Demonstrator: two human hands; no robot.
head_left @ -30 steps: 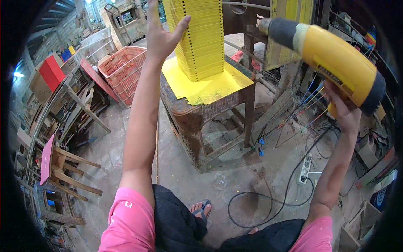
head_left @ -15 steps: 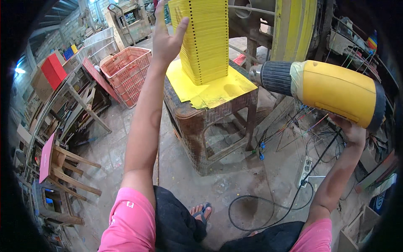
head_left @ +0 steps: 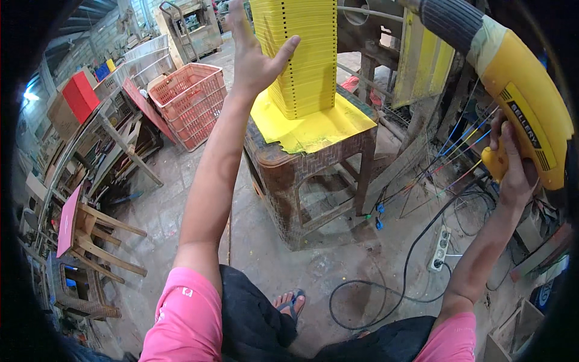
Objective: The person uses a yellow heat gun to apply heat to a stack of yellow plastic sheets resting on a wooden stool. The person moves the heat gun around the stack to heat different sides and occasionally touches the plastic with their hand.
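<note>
**Fingers braced on the yellow stack, drill coming in from the right**

Fingers (head_left: pixel 241 24) of the left hand (head_left: pixel 256 57) are spreading apart, flat against the left face of the tall yellow stack (head_left: pixel 304 57), w/ the thumb hooking round its front corner; it's a steadying press, not a clamp. The stack is rising directly to the right of those fingers, long axis upright, and is sitting on a yellow sheet (head_left: pixel 313 123) atop a brown plastic stool (head_left: pixel 301 175).

The right hand (head_left: pixel 512 172) is wrapping shut around the grip of the yellow power drill (head_left: pixel 512 90); the trigger finger itself is hidden, so can't tell if it's pressing. The drill's long axis is running diagonally, its dark nose end pointing up and left toward the stack's right side (the tip is cut off by the frame edge). So the left hand is on the stack, the right well apart from it. A black cord (head_left: pixel 386 289) is trailing below the right wrist to a power strip (head_left: pixel 440 247) on the floor.
</note>
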